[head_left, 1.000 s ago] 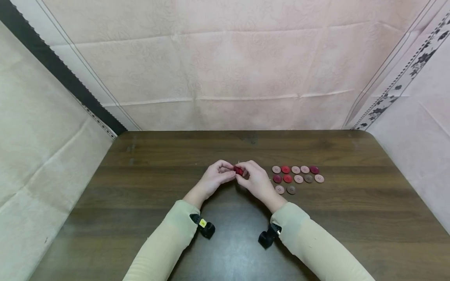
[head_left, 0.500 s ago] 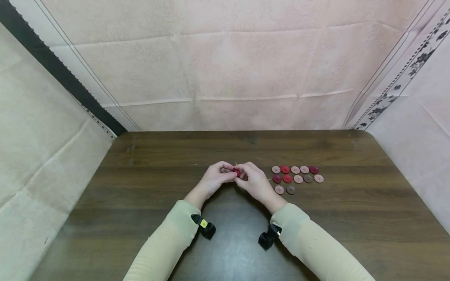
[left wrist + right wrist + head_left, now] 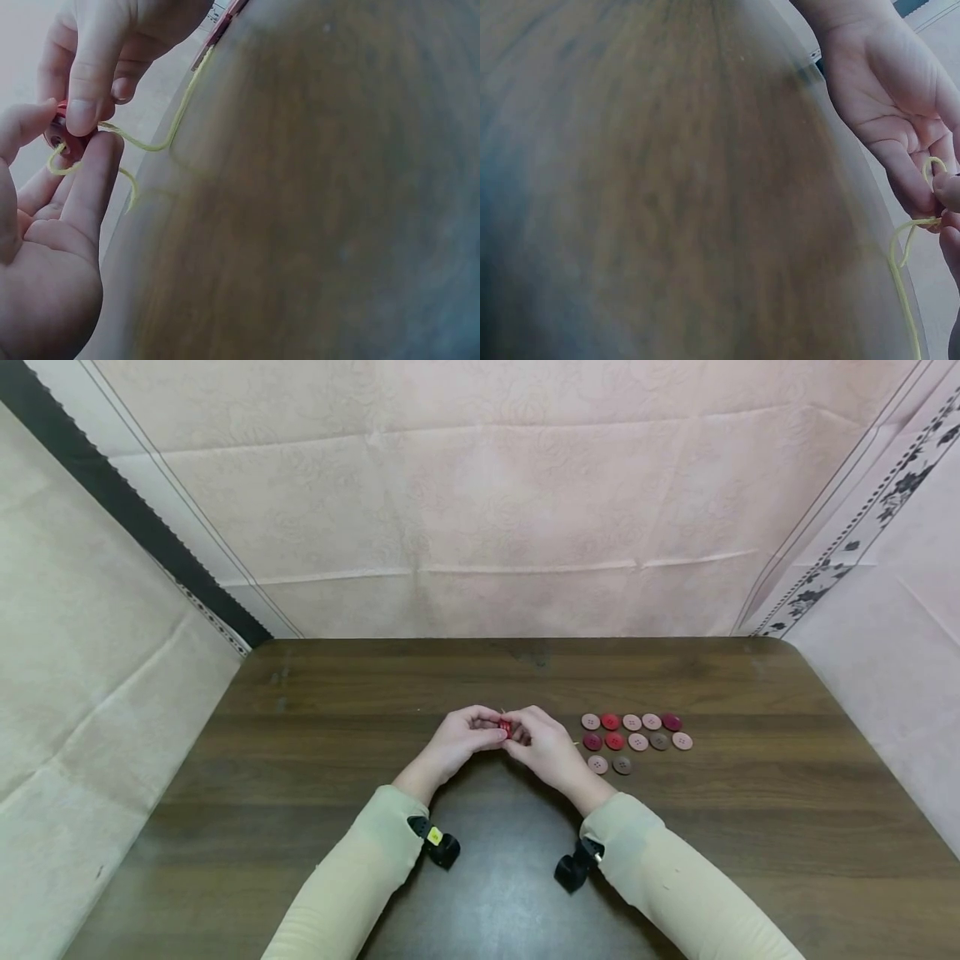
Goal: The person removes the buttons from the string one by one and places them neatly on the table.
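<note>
My left hand (image 3: 456, 742) and right hand (image 3: 546, 745) meet over the table, fingertips together around a red button (image 3: 506, 727). In the left wrist view, thumb and fingers of both hands pinch the button (image 3: 71, 142); a second one may be stacked with it, but fingers hide most of it. A yellow cord (image 3: 178, 112) loops through a button hole. One length of the cord runs off toward the other buttons, and a short end hangs below the fingers. From the right wrist, the yellow cord (image 3: 897, 281) shows, but the button is hidden.
Right of my hands, several buttons lie in three rows on the brown wooden table (image 3: 300, 760): pink ones (image 3: 682, 741), red ones (image 3: 614, 741), dark red ones (image 3: 671, 722) and brown-grey ones (image 3: 622, 765). Cloth (image 3: 480, 527) hangs behind the table.
The red button has turned slightly between my fingertips and shifted a little left, now showing more of its face. Both hands stay in nearly the same place; the laid-out buttons have not moved.
</note>
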Tool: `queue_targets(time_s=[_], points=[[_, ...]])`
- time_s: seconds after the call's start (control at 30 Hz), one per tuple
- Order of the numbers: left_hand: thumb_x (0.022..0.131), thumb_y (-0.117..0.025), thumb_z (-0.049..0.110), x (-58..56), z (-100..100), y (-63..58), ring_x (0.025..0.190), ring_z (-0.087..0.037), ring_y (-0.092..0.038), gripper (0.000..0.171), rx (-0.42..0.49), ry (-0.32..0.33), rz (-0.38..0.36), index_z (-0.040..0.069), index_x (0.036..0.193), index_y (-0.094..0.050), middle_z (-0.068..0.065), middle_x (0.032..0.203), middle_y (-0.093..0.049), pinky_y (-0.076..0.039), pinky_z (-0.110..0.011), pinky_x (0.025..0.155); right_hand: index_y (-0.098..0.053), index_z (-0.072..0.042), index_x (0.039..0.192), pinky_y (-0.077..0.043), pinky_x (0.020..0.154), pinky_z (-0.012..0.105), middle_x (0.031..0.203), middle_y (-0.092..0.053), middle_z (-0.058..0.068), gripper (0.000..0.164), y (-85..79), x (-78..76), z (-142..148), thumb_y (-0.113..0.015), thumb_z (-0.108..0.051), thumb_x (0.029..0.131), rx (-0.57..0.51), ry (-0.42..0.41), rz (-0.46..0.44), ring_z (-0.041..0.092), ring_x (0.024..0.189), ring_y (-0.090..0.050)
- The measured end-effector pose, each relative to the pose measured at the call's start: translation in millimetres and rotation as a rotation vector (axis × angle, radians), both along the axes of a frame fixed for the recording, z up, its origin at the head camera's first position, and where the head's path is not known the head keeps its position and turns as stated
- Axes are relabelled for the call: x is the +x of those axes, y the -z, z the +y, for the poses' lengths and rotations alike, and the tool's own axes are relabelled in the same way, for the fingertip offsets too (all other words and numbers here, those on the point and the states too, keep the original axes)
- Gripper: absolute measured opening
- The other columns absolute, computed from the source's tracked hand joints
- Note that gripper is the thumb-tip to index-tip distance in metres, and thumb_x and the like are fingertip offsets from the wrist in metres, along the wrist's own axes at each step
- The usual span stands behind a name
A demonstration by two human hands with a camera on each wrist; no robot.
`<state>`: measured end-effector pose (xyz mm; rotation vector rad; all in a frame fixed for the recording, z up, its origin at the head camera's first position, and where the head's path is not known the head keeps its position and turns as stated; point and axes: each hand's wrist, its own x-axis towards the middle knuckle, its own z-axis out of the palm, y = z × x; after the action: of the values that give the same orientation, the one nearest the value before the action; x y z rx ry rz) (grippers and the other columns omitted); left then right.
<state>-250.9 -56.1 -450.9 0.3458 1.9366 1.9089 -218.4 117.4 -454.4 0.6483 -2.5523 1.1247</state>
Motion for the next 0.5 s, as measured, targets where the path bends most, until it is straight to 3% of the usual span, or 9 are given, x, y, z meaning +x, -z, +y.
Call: queue_targets(time_s=[0.17, 0.5], points=[[0.085, -0.067, 0.003, -1.2, -0.3, 2.6, 0.088, -0.016, -0.063, 0.027, -0.060, -0.005, 0.043, -0.005, 0.109, -0.060, -0.014, 0.101, -0.066, -0.052, -0.031, 0.078, -0.065, -0.007, 0.105, -0.050, 0.069, 0.024, 0.092, -0.056, -0.001, 0.028, -0.4, -0.1, 0.1, -0.075, -0.008, 0.079, 0.017, 0.006, -0.026, 0.009, 0.077, -0.057], [0.087, -0.064, 0.000, 0.1, -4.8, -1.6, 0.091, -0.018, -0.063, 0.026, -0.008, 0.003, -0.001, -0.006, 0.111, -0.059, -0.017, 0.104, -0.064, -0.051, -0.033, 0.081, -0.064, -0.009, 0.107, -0.050, 0.070, 0.025, 0.095, -0.057, -0.002, 0.027, -4.0, 1.6, 6.2, -0.073, -0.014, 0.082, 0.041, 0.006, -0.097, 0.008, 0.079, -0.057]])
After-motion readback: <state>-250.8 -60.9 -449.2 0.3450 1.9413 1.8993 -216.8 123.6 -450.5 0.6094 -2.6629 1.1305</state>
